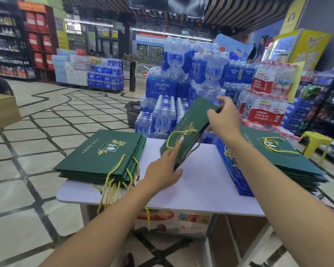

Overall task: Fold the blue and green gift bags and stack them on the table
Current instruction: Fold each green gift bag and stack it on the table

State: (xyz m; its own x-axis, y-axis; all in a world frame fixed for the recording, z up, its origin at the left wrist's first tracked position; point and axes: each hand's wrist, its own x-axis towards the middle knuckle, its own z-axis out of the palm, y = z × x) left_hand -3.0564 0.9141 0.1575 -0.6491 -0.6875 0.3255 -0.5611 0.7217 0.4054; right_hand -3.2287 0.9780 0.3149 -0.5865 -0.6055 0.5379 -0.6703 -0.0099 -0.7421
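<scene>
A flat green gift bag [191,124] with gold cord handles hangs tilted over the middle of the white table [201,185]. My right hand [225,118] grips its upper far end. My left hand [165,169] holds its lower near edge, index finger stretched along the face. A stack of folded green bags [102,155] lies on the table's left side, cords dangling over the edge. On the right lies another pile, green bags [278,157] on top of blue bags [237,174].
Shrink-wrapped packs of water bottles [181,83] are piled right behind the table. A yellow stool [314,141] stands at the right, a dark shopping basket [132,112] on the tiled floor behind. A printed carton [172,222] sits under the table.
</scene>
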